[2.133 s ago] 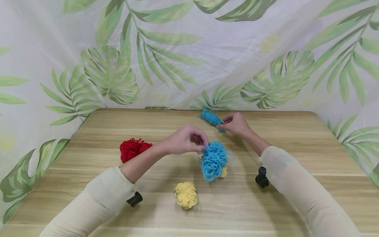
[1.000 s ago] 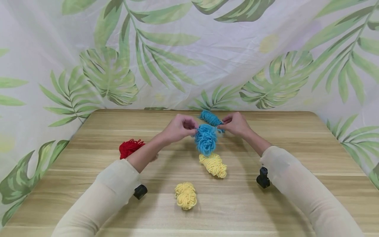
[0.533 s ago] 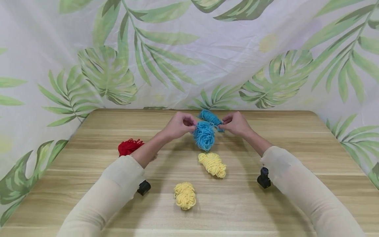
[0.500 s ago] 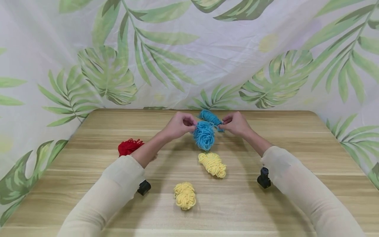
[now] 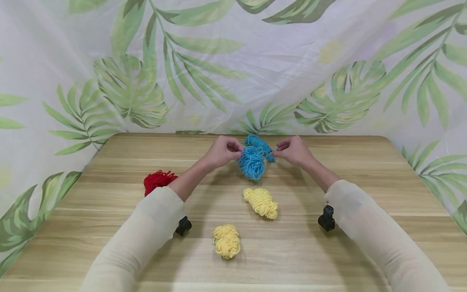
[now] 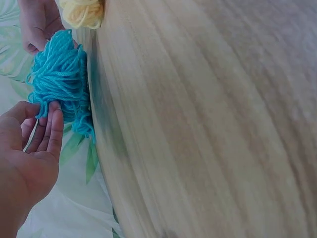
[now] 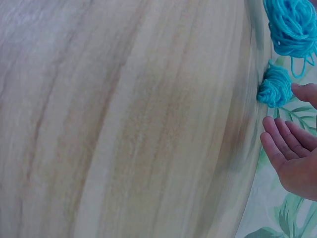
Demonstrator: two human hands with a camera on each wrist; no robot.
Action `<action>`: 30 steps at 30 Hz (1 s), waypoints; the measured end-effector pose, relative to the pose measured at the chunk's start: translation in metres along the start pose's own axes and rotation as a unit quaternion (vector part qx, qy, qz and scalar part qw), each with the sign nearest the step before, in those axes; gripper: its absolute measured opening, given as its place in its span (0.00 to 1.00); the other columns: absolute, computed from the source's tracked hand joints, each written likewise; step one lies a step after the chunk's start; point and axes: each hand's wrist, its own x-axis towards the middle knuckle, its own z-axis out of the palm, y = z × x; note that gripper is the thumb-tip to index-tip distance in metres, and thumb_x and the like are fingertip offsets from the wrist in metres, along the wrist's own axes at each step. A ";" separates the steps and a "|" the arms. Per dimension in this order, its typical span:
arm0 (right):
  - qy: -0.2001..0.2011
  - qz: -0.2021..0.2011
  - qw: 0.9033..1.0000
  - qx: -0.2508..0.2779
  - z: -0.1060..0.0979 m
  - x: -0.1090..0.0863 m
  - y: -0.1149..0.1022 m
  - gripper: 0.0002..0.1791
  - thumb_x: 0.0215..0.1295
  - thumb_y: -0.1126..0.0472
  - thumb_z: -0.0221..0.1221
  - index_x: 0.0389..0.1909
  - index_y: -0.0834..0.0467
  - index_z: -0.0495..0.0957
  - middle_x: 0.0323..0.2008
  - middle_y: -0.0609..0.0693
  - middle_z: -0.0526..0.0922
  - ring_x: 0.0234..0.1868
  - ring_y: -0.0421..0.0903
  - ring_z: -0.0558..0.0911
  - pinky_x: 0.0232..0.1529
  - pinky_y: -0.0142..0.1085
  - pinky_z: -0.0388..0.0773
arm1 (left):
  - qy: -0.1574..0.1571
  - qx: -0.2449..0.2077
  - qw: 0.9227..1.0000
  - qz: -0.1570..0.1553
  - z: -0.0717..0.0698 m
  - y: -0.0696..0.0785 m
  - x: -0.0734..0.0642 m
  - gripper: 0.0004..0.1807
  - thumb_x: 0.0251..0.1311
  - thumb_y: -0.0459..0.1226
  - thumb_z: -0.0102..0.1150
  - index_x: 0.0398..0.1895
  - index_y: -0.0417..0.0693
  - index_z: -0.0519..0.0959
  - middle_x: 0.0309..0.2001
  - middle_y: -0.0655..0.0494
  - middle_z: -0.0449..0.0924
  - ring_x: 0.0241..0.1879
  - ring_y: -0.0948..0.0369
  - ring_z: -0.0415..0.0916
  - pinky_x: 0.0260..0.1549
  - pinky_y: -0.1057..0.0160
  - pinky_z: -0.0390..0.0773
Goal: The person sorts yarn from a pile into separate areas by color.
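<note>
Pinching nearer blue yarn (image 5: 252,164), left hand (image 5: 222,153)

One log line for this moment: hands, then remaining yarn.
left hand: pinches front blue yarn | right hand: beside rear blue yarn, contact unclear | on table: front yellow yarn, rear yellow yarn, red yarn

Cream sleeves (image 5: 125,243) are creasing lightly | cuffs (image 5: 337,192) are looking plain | blocky black cameras (image 5: 326,219) are showing beside each

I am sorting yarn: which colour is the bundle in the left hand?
The bundle in the left hand is bright blue, best seen in the head view.
</note>
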 end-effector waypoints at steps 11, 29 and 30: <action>-0.007 -0.005 1.000 0.004 -0.002 0.000 0.004 0.27 0.64 0.58 0.70 0.58 0.72 0.80 0.49 0.65 0.86 0.51 0.59 0.85 0.52 0.48 0.82 | 0.032 0.020 0.999 -0.015 0.005 -0.006 0.009 0.03 0.64 0.23 0.62 0.38 0.28 0.83 0.35 0.43 0.83 0.34 0.58 0.79 0.36 0.66 0.80; -0.005 -0.001 1.000 0.006 -0.005 -0.001 0.004 0.26 0.65 0.59 0.70 0.59 0.72 0.80 0.49 0.66 0.86 0.51 0.60 0.85 0.53 0.49 0.82 | 0.091 0.036 0.994 -0.039 0.008 -0.012 0.021 0.04 0.65 0.25 0.62 0.39 0.29 0.84 0.39 0.40 0.84 0.38 0.52 0.80 0.37 0.66 0.79; -0.005 -0.002 1.000 0.007 -0.005 -0.001 0.004 0.26 0.65 0.59 0.70 0.58 0.72 0.80 0.49 0.66 0.86 0.51 0.60 0.85 0.53 0.49 0.82 | 0.093 0.037 0.994 -0.040 0.008 -0.012 0.021 0.04 0.66 0.25 0.62 0.39 0.29 0.84 0.39 0.40 0.84 0.39 0.52 0.80 0.37 0.66 0.79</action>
